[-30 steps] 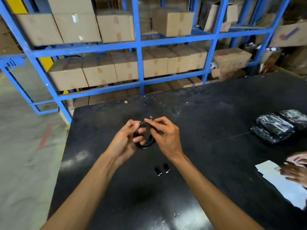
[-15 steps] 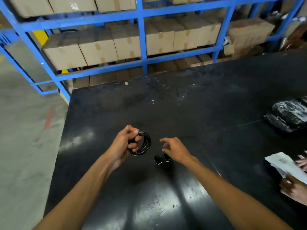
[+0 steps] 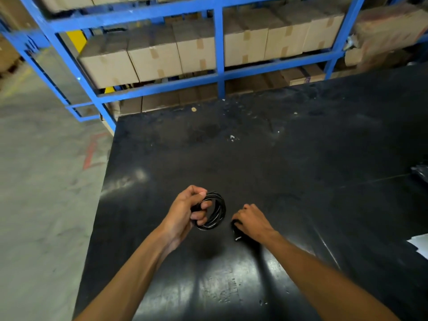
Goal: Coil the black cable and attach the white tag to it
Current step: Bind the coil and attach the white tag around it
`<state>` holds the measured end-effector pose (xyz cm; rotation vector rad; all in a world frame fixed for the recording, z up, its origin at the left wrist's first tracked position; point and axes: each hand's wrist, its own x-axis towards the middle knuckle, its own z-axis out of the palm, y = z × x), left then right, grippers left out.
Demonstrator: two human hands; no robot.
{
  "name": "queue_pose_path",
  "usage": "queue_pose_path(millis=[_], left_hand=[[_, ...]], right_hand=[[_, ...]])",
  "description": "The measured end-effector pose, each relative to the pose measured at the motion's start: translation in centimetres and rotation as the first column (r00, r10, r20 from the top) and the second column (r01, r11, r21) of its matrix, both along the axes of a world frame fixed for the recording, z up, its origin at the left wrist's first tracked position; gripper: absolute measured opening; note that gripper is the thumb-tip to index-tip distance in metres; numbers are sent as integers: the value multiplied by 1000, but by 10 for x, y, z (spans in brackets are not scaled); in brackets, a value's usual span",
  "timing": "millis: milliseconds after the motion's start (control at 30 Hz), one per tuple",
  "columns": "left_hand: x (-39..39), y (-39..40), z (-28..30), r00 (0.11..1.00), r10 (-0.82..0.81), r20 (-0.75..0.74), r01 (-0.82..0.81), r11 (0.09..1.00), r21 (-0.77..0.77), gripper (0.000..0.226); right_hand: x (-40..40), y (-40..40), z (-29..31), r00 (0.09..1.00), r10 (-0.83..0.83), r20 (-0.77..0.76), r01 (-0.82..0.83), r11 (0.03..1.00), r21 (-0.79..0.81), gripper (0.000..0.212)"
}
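Note:
The black cable [image 3: 216, 212] is wound into a small coil, and my left hand [image 3: 187, 210] holds it just above the black table [image 3: 278, 172], fingers closed around its left side. A little to the right, my right hand [image 3: 251, 222] is down on the table with its fingers curled over the small black cable ends [image 3: 236, 235]; only a black bit with a white tip shows under the hand. Whether the fingers grip them I cannot tell. No separate white tag is visible in this view.
White paper sheets [image 3: 420, 245] lie at the right edge, with a black plastic-wrapped bundle [image 3: 421, 172] above them. Blue racking [image 3: 218, 54] with cardboard boxes [image 3: 152, 56] stands behind the table. The table's left edge drops to a grey concrete floor [image 3: 41, 181].
My right hand let go of the coil and moved down and right onto the small black cable ends on the table. My left hand kept the coil. The camera tilted downward.

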<state>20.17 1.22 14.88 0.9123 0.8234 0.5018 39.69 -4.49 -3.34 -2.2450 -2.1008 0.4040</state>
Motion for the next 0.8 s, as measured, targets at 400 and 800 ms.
queue_pose_path(millis=[400, 800], left_hand=[[-5, 4, 28, 999, -11, 36, 10, 999, 34, 17], [-20, 0, 57, 994, 87, 68, -105, 931, 349, 27]], right_hand=[[-27, 26, 146, 302, 12, -953, 527, 831, 177, 25], [-50, 2, 216, 44, 106, -993, 384, 916, 114, 26]])
